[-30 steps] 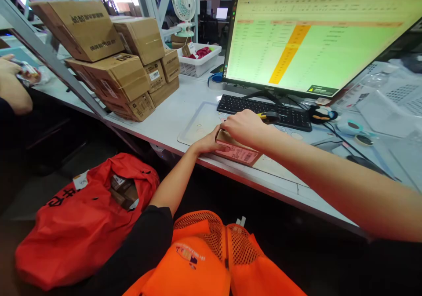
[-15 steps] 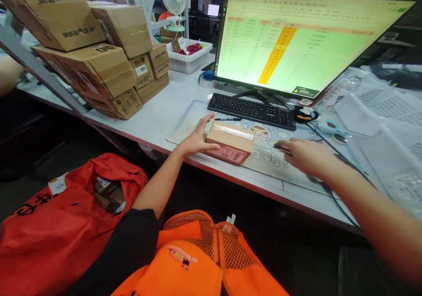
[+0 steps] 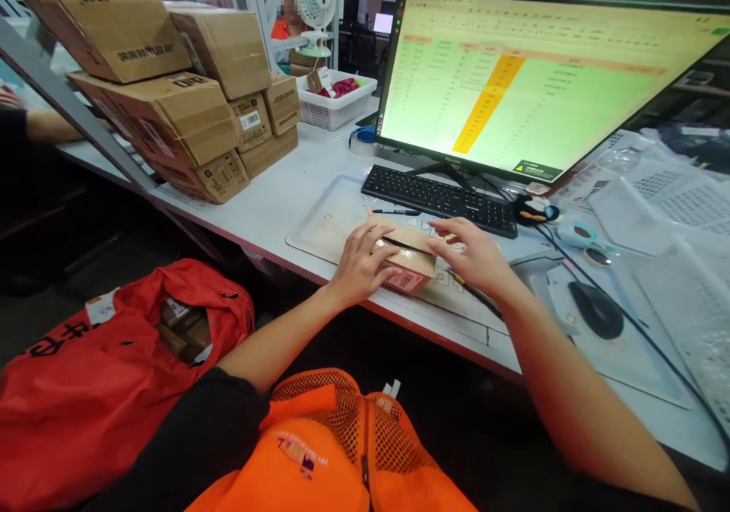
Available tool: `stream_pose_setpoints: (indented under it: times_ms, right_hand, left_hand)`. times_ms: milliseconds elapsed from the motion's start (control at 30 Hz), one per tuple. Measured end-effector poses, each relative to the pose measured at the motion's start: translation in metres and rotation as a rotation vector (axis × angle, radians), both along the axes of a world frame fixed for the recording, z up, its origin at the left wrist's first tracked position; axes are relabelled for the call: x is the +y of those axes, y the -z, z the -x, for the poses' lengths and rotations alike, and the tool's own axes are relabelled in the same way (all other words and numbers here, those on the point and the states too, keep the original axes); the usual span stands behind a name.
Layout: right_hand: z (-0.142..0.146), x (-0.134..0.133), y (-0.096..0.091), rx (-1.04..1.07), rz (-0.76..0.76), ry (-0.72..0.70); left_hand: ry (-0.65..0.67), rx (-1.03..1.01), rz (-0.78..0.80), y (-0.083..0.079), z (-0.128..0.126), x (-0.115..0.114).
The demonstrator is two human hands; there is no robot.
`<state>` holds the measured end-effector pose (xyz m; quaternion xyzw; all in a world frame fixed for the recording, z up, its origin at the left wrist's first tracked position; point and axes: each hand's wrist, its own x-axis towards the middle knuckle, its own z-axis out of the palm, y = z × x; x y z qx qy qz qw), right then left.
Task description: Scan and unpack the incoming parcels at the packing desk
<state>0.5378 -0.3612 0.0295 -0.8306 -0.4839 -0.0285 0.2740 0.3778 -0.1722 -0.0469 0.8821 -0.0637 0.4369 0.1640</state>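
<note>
A small cardboard box (image 3: 419,259) with a printed label on its front sits on the desk mat, a dark gap running along its taped top. My left hand (image 3: 362,265) lies over its left end, fingers on the top and thumb on the front side. At the right end, the thumb and fingers of my right hand (image 3: 471,257) grip the edge of a top flap. Beneath the right hand, a slim black and yellow tool, apparently a utility knife (image 3: 476,293), rests on the mat. A black pen (image 3: 396,211) lies just behind the box.
Behind are a keyboard (image 3: 439,200) and a monitor (image 3: 513,86). Stacked cartons (image 3: 171,116) stand at the left, near a white basket (image 3: 336,109). A mouse (image 3: 596,310) and cables lie right. A red bag (image 3: 142,375) with boxes sits below left. Another person's arm (image 3: 54,125) shows far left.
My right hand has let go of the slim tool and moved left onto the box. My left hand has closed over the box's left end. The top seam now gapes.
</note>
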Motion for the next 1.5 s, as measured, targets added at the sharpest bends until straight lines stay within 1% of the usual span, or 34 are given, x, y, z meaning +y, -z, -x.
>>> stream_pose_setpoints:
  times_ms: [67, 133, 167, 233, 300, 367, 433, 500, 567, 633, 667, 733, 833, 900, 967, 1000, 1067, 1167, 1200, 1233, 1267, 1333, 1367, 1400, 1433, 1500]
  right_hand:
    - [0.005, 0.02, -0.004, -0.03, 0.065, -0.084]
    - [0.007, 0.033, -0.006, -0.11, 0.154, -0.11]
    - [0.005, 0.037, -0.007, -0.145, 0.173, -0.09]
    - [-0.004, 0.042, -0.011, -0.165, 0.154, -0.021]
    - [-0.018, 0.047, -0.016, -0.075, 0.123, 0.031]
    - [-0.031, 0.052, -0.017, 0.112, 0.136, 0.034]
    - [-0.041, 0.057, -0.013, 0.304, 0.154, 0.04]
    - [-0.045, 0.059, -0.006, 0.416, 0.149, 0.049]
    - [-0.044, 0.058, 0.001, 0.442, 0.132, 0.048]
    - [-0.042, 0.057, 0.004, 0.433, 0.116, 0.052]
    - [-0.041, 0.057, 0.004, 0.429, 0.112, 0.054]
    - [-0.038, 0.058, 0.003, 0.413, 0.113, 0.052]
    - [-0.036, 0.063, 0.001, 0.38, 0.128, 0.072]
    - [-0.036, 0.066, 0.003, 0.366, 0.132, 0.087]
    - [-0.034, 0.066, 0.004, 0.341, 0.14, 0.087]
    - [-0.032, 0.065, 0.004, 0.297, 0.119, 0.079]
    - [-0.024, 0.059, 0.001, 0.123, -0.014, 0.069]
    - [-0.001, 0.045, -0.007, -0.212, -0.32, 0.069]
    - [0.008, 0.041, -0.009, -0.27, -0.36, 0.029]
    - [0.015, 0.037, -0.012, -0.286, -0.347, -0.046]
    - [0.021, 0.033, -0.014, -0.267, -0.291, -0.147]
    - [0.028, 0.029, -0.018, -0.183, -0.107, -0.354]
    - [0.029, 0.026, -0.021, -0.151, -0.026, -0.418]
    - [0.028, 0.023, -0.024, -0.141, 0.028, -0.446]
    - [0.027, 0.018, -0.028, -0.154, 0.049, -0.444]
    - [0.024, 0.004, -0.034, -0.215, 0.032, -0.401]
  left_hand:
    - [-0.002, 0.012, 0.004, -0.002, 0.002, -0.001]
    - [-0.005, 0.03, 0.015, -0.002, 0.004, -0.003]
    - [-0.003, 0.04, 0.02, -0.002, 0.005, -0.004]
    - [0.001, 0.063, 0.029, -0.003, 0.007, -0.005]
    - [0.008, 0.109, 0.031, -0.01, 0.008, -0.003]
    - [0.047, 0.211, 0.011, -0.025, 0.005, 0.003]
    - [0.131, 0.377, -0.047, -0.047, -0.001, 0.012]
    - [0.199, 0.545, -0.107, -0.07, -0.008, 0.019]
    - [0.19, 0.638, -0.159, -0.089, -0.013, 0.019]
    - [0.124, 0.644, -0.229, -0.101, -0.012, 0.013]
    - [0.082, 0.625, -0.271, -0.103, -0.01, 0.009]
    - [0.013, 0.566, -0.341, -0.101, -0.001, -0.003]
    - [-0.06, 0.489, -0.377, -0.086, 0.013, -0.019]
    - [-0.069, 0.481, -0.414, -0.075, 0.021, -0.026]
    - [-0.03, 0.496, -0.448, -0.07, 0.028, -0.026]
    - [0.011, 0.506, -0.438, -0.071, 0.031, -0.023]
    - [0.129, 0.533, -0.32, -0.081, 0.033, -0.01]
    - [0.323, 0.635, -0.008, -0.109, 0.023, 0.019]
    - [0.383, 0.703, 0.088, -0.117, 0.016, 0.028]
    - [0.433, 0.785, 0.167, -0.125, 0.009, 0.036]
    - [0.473, 0.874, 0.224, -0.131, 0.0, 0.041]
    - [0.498, 1.018, 0.276, -0.137, -0.014, 0.045]
    - [0.486, 1.042, 0.264, -0.138, -0.019, 0.045]
    - [0.468, 1.025, 0.229, -0.139, -0.02, 0.044]
    - [0.45, 0.974, 0.174, -0.139, -0.019, 0.043]
    - [0.42, 0.842, 0.043, -0.14, -0.008, 0.048]
